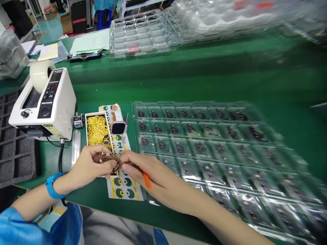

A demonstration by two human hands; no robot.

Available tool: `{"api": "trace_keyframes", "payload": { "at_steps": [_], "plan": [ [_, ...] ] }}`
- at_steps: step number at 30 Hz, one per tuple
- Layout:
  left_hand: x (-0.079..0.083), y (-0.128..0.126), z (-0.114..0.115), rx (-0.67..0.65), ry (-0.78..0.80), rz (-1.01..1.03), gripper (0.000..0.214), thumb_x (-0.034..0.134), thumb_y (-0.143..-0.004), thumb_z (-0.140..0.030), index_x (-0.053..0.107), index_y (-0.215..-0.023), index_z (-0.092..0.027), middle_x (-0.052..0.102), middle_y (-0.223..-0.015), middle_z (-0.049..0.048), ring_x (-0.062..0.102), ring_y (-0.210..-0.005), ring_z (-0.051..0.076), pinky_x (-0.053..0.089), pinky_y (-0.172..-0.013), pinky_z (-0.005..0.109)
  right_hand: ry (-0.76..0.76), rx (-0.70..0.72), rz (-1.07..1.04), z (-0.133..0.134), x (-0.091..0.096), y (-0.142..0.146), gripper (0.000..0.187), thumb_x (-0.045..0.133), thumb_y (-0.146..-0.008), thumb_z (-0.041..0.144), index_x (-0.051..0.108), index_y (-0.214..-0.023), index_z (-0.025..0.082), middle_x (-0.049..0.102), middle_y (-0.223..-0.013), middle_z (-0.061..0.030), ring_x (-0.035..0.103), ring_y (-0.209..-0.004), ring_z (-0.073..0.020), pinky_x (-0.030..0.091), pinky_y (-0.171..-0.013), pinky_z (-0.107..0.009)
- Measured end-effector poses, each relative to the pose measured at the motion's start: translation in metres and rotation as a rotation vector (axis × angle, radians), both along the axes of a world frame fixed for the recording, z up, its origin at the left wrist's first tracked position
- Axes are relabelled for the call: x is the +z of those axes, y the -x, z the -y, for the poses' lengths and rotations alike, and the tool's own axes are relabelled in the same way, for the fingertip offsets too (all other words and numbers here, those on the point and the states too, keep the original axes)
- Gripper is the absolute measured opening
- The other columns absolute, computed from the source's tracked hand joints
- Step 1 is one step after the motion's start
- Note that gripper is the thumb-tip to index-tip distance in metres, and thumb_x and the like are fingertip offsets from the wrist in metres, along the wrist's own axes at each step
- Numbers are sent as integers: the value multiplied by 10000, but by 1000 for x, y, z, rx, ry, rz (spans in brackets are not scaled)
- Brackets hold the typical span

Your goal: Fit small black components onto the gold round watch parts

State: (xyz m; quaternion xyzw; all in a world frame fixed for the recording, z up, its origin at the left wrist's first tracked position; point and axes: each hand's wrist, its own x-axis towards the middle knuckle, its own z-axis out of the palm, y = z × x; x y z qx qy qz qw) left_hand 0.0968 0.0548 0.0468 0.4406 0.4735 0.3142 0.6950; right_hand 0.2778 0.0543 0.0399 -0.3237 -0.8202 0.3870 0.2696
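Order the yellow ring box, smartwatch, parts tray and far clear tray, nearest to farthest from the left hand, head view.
From the left hand:
1. Yellow ring box, just ahead
2. Smartwatch, right of the box
3. Parts tray, farther right
4. Far clear tray, bench's back

On our green workbench (pixel 219 75), a white electric tape dispenser (pixel 43 102) stands left of a shallow box of yellow rubber rings (pixel 97 131). A clear plastic tray of dark components (pixel 199 146) lies right of the box, and another clear plastic tray (pixel 140 34) lies behind, at upper centre.
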Motion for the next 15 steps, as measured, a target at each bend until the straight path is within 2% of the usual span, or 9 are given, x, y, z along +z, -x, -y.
{"api": "trace_keyframes", "payload": {
  "at_steps": [4,8,10,12,14,15],
  "plan": [
    [-2,3,0,-23,1,50,329,782,-657,-402,570,-682,-152,523,-628,-38,526,-460,65,367,-412,177,44,-19,-34,-2,0,-3,375,275,-1028,358,373,-696,213,416,-605,35,389,-506,-108,344,-474,-229],
    [-5,3,1,-10,-123,9,296,729,-733,-401,576,-687,-151,508,-655,-29,527,-487,78,394,-432,195,217,-85,-137,-2,-6,2,470,266,-1023,389,434,-628,198,450,-533,29,430,-481,-103,365,-474,-219],
    [-10,2,2,50,-348,-145,202,668,-795,-313,604,-691,-152,499,-637,-21,519,-523,97,414,-465,212,282,-151,-169,-2,-8,6,489,306,-1005,446,489,-629,191,473,-521,23,443,-478,-105,373,-467,-214],
    [-17,2,4,109,-697,-367,126,585,-848,-208,665,-769,-152,510,-654,0,525,-587,125,448,-523,236,323,-201,-187,0,-10,11,509,361,-973,520,505,-617,185,472,-521,19,446,-485,-108,379,-469,-216],
    [-25,2,7,100,-1035,-563,216,485,-889,-135,690,-957,-141,558,-730,46,556,-668,163,490,-581,271,358,-215,-245,1,-10,15,526,413,-935,580,499,-600,183,458,-531,18,433,-487,-107,384,-466,-218],
    [-29,3,9,64,-1154,-633,286,435,-903,-111,662,-1076,-126,587,-797,82,578,-714,185,512,-607,295,380,-219,-294,2,-11,17,523,439,-918,595,495,-600,183,450,-539,20,418,-482,-104,383,-457,-217]
  ]
}}
